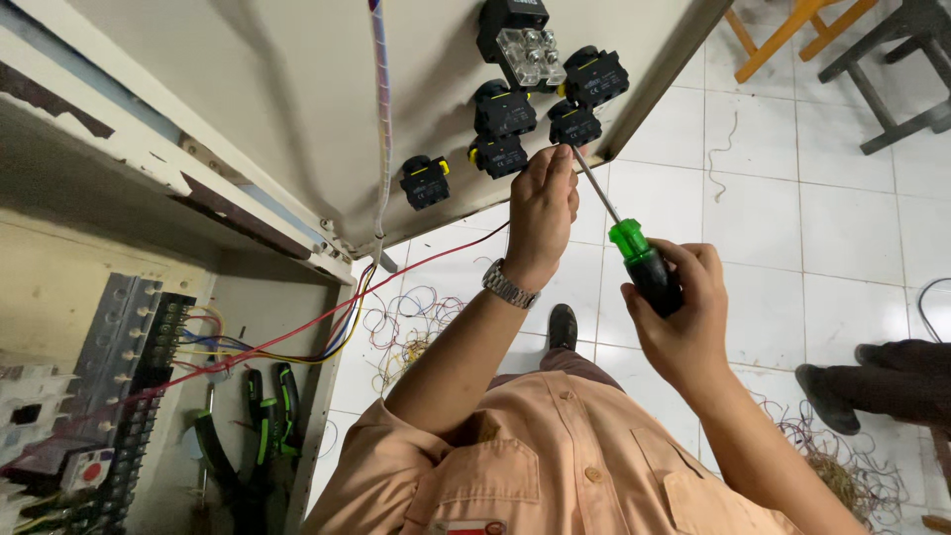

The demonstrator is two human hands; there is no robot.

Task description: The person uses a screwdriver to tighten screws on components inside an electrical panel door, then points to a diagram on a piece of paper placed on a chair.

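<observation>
Right hand (684,307) fingers wrapped round screwdriver (634,253), left hand (543,213) steadying tip

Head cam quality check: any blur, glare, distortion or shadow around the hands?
Head view: wide-angle bending at the edges, cabinet door lines splay; a soft shadow falls across the door; mild glare on the clear block; left hand, right hand and screwdriver sharp; cabinet interior dimmer.

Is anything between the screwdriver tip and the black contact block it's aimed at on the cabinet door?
Nothing visible is. The right hand holds the green-handled screwdriver with its shaft running up to the black contact block. The left hand pinches the red wire right beside the tip, not across it.
</observation>
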